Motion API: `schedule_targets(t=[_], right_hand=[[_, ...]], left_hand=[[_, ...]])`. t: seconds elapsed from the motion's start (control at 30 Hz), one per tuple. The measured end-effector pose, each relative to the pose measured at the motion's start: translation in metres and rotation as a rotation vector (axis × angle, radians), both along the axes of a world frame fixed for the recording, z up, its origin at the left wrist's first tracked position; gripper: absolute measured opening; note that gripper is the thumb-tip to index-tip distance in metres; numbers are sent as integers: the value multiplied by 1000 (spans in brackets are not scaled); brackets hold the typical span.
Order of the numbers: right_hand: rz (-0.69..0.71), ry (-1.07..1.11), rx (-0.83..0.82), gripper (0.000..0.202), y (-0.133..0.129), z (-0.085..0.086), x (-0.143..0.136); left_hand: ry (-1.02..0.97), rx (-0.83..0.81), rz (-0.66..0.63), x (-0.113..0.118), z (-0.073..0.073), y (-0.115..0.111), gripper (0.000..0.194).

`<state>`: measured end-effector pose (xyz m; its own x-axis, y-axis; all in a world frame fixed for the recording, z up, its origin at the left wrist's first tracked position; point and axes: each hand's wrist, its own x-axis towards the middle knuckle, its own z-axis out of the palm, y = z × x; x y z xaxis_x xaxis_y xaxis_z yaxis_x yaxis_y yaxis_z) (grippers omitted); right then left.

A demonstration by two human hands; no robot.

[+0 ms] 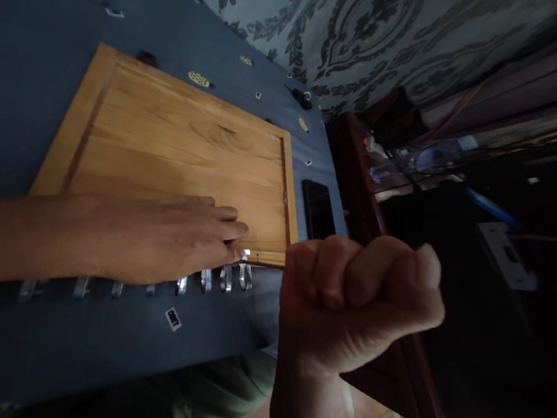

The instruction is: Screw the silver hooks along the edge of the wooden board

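Observation:
My left hand [169, 240] lies palm down across a framed wooden board [180, 137]. Its thumb and index finger close on a shiny metal hook [245, 276] at the near edge, close to the right corner. Several similar metal hooks [207, 280] run along that edge, some partly under my hand and wrist. Beyond the corner, my right hand [349, 297] is closed in a fist around a screwdriver [269, 266]. Only its thin dark shaft shows, reaching left toward the hook; the handle is hidden in the fist.
Under the board is a dark blue patterned cloth [12, 118]. A black phone [319, 209] lies right of the board, and a small dark key-like object [301, 97] lies behind it. A plastic bottle [430, 156] and clutter fill the dark area at right. Patterned wall covering rises behind.

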<state>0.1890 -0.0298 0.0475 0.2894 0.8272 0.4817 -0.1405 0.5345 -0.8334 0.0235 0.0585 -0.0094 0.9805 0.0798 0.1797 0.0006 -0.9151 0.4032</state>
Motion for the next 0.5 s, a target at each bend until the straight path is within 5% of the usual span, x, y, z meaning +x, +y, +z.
schedule_targets(t=[0.17, 0.5], right_hand=[[-192, 21, -36, 68, -3, -2, -7], [-198, 45, -59, 64, -3, -1, -8]], left_hand=[[18, 23, 3, 0, 7, 0, 30], [82, 21, 10, 1, 7, -1, 32]])
